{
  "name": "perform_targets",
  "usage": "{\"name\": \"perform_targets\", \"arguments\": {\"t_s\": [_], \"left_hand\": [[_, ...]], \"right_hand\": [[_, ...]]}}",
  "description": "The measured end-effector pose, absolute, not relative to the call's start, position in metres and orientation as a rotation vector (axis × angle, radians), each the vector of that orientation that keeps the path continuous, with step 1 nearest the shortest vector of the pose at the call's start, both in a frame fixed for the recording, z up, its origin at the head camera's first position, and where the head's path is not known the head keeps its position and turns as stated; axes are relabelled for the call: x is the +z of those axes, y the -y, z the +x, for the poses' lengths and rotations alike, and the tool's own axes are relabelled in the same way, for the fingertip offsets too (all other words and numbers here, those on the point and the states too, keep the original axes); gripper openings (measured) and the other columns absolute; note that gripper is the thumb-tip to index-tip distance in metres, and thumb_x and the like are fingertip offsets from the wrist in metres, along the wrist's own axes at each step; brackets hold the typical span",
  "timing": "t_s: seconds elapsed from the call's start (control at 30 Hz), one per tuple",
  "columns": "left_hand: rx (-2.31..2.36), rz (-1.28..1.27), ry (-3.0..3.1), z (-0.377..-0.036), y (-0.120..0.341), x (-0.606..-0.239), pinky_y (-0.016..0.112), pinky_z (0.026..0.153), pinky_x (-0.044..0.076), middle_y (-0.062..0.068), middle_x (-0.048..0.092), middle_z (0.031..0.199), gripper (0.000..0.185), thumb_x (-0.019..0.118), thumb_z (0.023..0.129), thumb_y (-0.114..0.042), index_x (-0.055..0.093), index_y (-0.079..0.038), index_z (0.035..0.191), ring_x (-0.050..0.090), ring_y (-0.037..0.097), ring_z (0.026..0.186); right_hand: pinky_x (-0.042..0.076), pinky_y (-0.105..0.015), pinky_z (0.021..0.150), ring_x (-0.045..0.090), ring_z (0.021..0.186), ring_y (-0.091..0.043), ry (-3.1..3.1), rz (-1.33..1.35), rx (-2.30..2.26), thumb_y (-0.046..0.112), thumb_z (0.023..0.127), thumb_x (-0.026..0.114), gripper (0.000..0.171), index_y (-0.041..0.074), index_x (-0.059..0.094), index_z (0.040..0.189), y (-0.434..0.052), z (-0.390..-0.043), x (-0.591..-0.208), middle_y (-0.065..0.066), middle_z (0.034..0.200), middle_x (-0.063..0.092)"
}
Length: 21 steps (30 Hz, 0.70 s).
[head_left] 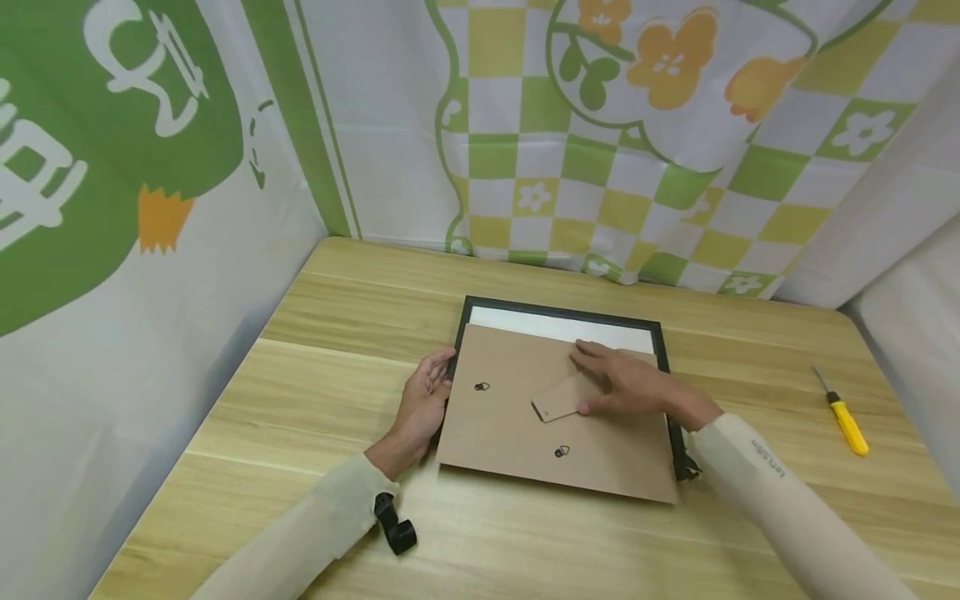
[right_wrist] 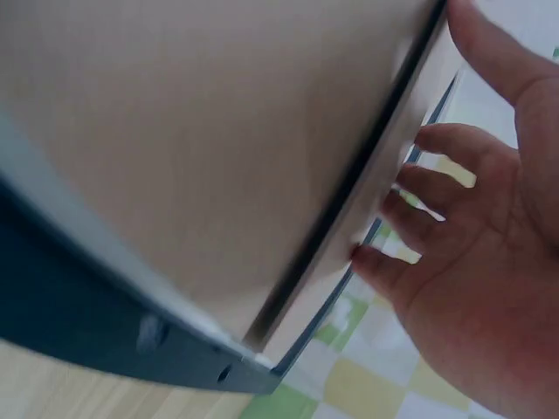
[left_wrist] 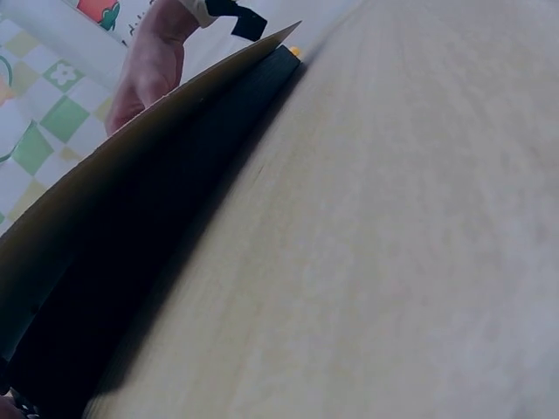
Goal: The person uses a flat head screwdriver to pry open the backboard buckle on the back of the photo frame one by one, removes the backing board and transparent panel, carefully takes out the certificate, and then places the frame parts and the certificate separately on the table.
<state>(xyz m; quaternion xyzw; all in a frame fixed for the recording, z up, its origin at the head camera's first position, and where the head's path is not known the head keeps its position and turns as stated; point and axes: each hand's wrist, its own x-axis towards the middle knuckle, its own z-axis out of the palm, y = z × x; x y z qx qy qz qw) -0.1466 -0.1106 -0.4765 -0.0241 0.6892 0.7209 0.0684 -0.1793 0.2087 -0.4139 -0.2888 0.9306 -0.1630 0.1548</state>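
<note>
Head view: my left hand (head_left: 422,406) is steadying the black rectangular picture frame (head_left: 660,333) at its nine o'clock edge, fingers relaxed. My right hand (head_left: 626,385) is pressing flat on the brown fibreboard backing panel (head_left: 510,425), which is lying askew over the frame at table centre.

Left wrist view: the panel's edge is riding above the frame.

Right wrist view: fingers are spread wide. Uneven pressure could jam the panel crooked.

Both my hands are down flat, fingers out.

My left hand (head_left: 424,402) lies low with its fingers straight and close together, pointing away from me. My right hand (head_left: 626,383) reaches in from the right side, palm down, fingers spread a little. Both my arms wear long pale sleeves (head_left: 780,500).
</note>
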Motion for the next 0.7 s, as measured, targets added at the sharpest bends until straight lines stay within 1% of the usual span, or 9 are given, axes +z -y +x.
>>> {"name": "perform_targets", "arguments": {"t_s": [0.07, 0.13, 0.3, 0.37, 0.43, 0.5, 0.57, 0.63, 0.7], "left_hand": [[2.166, -0.074, -2.077, -0.147, 0.111, -0.476, 0.041, 0.123, 0.024, 0.012, 0.034, 0.159, 0.047, 0.038, 0.101, 0.005, 0.041, -0.008, 0.146, 0.026, 0.026, 0.150], [2.167, -0.074, -2.073, -0.146, 0.110, -0.476, 0.041, 0.123, 0.024, 0.012, 0.034, 0.159, 0.047, 0.038, 0.101, 0.005, 0.041, -0.008, 0.147, 0.026, 0.026, 0.150], [2.172, -0.084, -2.078, -0.146, 0.110, -0.475, 0.042, 0.123, 0.024, 0.012, 0.035, 0.158, 0.047, 0.038, 0.101, 0.005, 0.041, -0.009, 0.146, 0.026, 0.025, 0.150], [2.181, -0.090, -2.079, -0.146, 0.110, -0.475, 0.042, 0.123, 0.024, 0.012, 0.035, 0.158, 0.047, 0.038, 0.101, 0.005, 0.041, -0.008, 0.146, 0.026, 0.025, 0.150], [2.193, -0.096, -2.076, -0.145, 0.109, -0.475, 0.042, 0.123, 0.023, 0.012, 0.036, 0.158, 0.047, 0.038, 0.101, 0.005, 0.042, -0.008, 0.146, 0.026, 0.025, 0.150], [2.201, -0.100, -2.071, -0.145, 0.107, -0.475, 0.042, 0.123, 0.023, 0.012, 0.035, 0.158, 0.047, 0.037, 0.101, 0.005, 0.041, -0.008, 0.146, 0.025, 0.026, 0.150], [2.200, -0.106, -2.069, -0.144, 0.106, -0.475, 0.042, 0.123, 0.023, 0.012, 0.036, 0.158, 0.047, 0.036, 0.101, 0.005, 0.041, -0.008, 0.146, 0.025, 0.025, 0.150], [2.194, -0.112, -2.074, -0.144, 0.106, -0.475, 0.042, 0.123, 0.024, 0.012, 0.036, 0.158, 0.047, 0.036, 0.101, 0.005, 0.041, -0.008, 0.147, 0.025, 0.026, 0.150], [2.191, -0.118, -2.080, -0.145, 0.107, -0.475, 0.042, 0.123, 0.024, 0.012, 0.036, 0.158, 0.048, 0.036, 0.101, 0.005, 0.041, -0.008, 0.147, 0.025, 0.025, 0.150]], "right_hand": [[0.024, -0.062, 0.117, 0.023, 0.147, -0.045, -2.651, -0.762, -0.457, 0.048, 0.086, 0.072, 0.091, 0.003, 0.030, 0.153, -0.213, -0.183, -0.413, -0.022, 0.162, 0.020], [0.024, -0.063, 0.117, 0.024, 0.146, -0.046, -2.643, -0.715, -0.457, 0.049, 0.083, 0.073, 0.096, 0.002, 0.028, 0.154, -0.217, -0.188, -0.411, -0.025, 0.161, 0.022], [0.038, -0.058, 0.109, 0.043, 0.131, -0.045, -2.663, -0.685, -0.432, 0.047, 0.074, 0.083, 0.106, -0.002, 0.030, 0.152, -0.217, -0.200, -0.406, -0.031, 0.145, 0.040], [0.043, -0.055, 0.103, 0.045, 0.122, -0.041, -2.649, -0.661, -0.418, 0.046, 0.071, 0.085, 0.109, -0.002, 0.030, 0.152, -0.216, -0.205, -0.404, -0.031, 0.138, 0.043], [0.043, -0.053, 0.100, 0.045, 0.118, -0.037, -2.623, -0.638, -0.426, 0.045, 0.070, 0.086, 0.109, -0.001, 0.030, 0.152, -0.216, -0.210, -0.403, -0.029, 0.134, 0.044], [0.043, -0.051, 0.099, 0.047, 0.115, -0.034, -2.601, -0.632, -0.455, 0.043, 0.070, 0.086, 0.103, 0.001, 0.037, 0.150, -0.218, -0.216, -0.402, -0.025, 0.132, 0.049], [0.045, -0.046, 0.096, 0.052, 0.109, -0.028, -2.573, -0.625, -0.527, 0.040, 0.072, 0.086, 0.089, 0.003, 0.049, 0.143, -0.221, -0.221, -0.400, -0.018, 0.125, 0.058], [0.047, -0.040, 0.092, 0.057, 0.100, -0.022, -2.544, -0.611, -0.609, 0.037, 0.073, 0.086, 0.072, 0.005, 0.061, 0.132, -0.225, -0.225, -0.398, -0.010, 0.114, 0.066], [0.046, -0.034, 0.084, 0.057, 0.089, -0.018, -2.504, -0.590, -0.682, 0.033, 0.075, 0.085, 0.055, 0.007, 0.069, 0.120, -0.228, -0.228, -0.394, -0.004, 0.102, 0.069]]}}
